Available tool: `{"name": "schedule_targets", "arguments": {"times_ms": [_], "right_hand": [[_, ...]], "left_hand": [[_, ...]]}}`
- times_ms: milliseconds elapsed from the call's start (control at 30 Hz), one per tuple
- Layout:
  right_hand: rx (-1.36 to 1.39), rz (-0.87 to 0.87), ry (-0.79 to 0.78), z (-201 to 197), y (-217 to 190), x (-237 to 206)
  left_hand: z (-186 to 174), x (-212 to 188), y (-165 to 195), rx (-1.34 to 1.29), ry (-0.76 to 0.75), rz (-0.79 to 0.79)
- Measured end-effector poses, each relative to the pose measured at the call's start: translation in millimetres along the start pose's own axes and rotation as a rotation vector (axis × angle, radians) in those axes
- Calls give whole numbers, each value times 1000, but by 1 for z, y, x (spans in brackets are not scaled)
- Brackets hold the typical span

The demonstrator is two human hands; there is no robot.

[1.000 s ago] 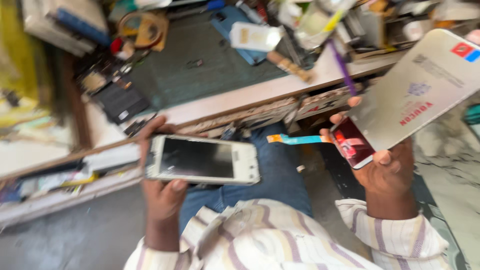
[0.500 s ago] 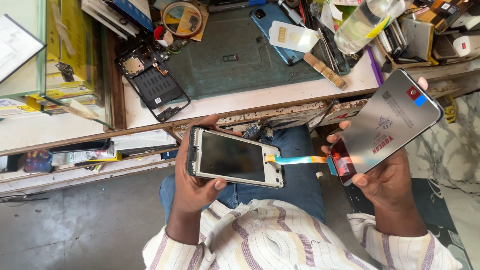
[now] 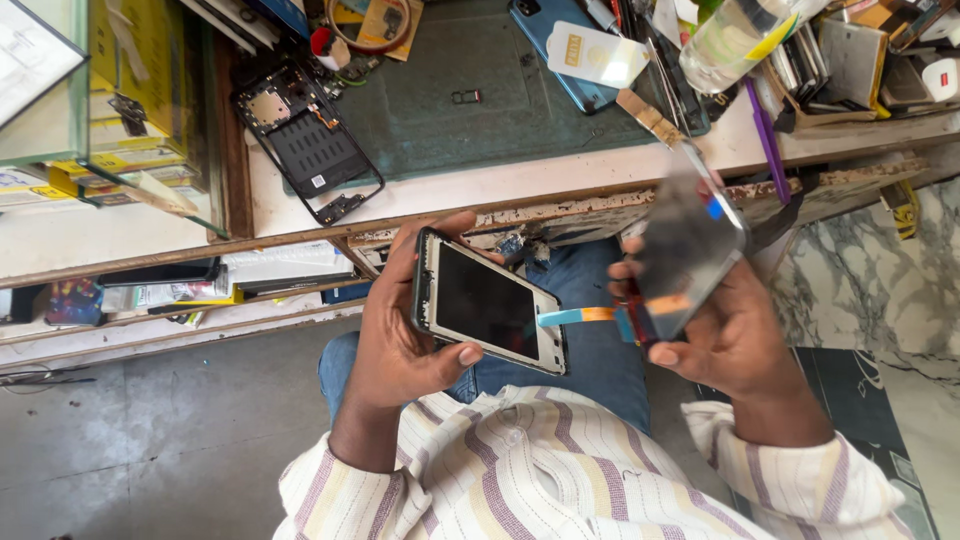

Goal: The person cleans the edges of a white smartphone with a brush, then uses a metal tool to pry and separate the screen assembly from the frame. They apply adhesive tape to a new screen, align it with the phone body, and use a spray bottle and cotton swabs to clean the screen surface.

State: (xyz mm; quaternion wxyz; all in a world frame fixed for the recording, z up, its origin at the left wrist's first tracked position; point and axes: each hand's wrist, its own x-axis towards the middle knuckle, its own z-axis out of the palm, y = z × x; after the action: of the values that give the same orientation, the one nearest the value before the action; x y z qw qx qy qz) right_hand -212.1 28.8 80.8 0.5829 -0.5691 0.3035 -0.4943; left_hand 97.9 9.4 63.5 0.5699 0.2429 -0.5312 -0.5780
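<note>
My left hand grips a white-framed phone with a dark screen, held over my lap and tilted down to the right. My right hand holds a grey replacement display panel by its lower edge, turned nearly edge-on and blurred. A thin blue and orange flex strip runs between the phone and the panel. Both hands are just below the worn front edge of the workbench.
On the bench lie a green mat, a stripped black phone frame, a blue phone, a plastic bottle and several tools. A glass case stands at the left. A shelf below holds papers.
The left hand has tilted the phone and brought it closer to the bench edge. The right hand has turned the panel from facing me to almost edge-on.
</note>
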Motion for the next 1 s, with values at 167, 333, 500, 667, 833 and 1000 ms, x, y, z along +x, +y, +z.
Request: {"name": "schedule_targets", "arguments": {"times_ms": [167,333,500,667,833,1000], "right_hand": [[-14,99,-84,11,8,5],[-32,115,-174,29,15,17],[-112,180,-192,42,17,25],[-77,245,-166,50,23,28],[-162,250,-204,65,32,36],[-293,189,-223,68,28,40]], "left_hand": [[2,-5,-1,-73,14,-44],[-2,-6,-1,-58,8,-48],[-11,-9,-7,-78,20,-87],[-20,-12,-21,-9,8,-74],[-29,-20,-20,224,73,-30],[-21,-14,-18,-104,-13,-110]]}}
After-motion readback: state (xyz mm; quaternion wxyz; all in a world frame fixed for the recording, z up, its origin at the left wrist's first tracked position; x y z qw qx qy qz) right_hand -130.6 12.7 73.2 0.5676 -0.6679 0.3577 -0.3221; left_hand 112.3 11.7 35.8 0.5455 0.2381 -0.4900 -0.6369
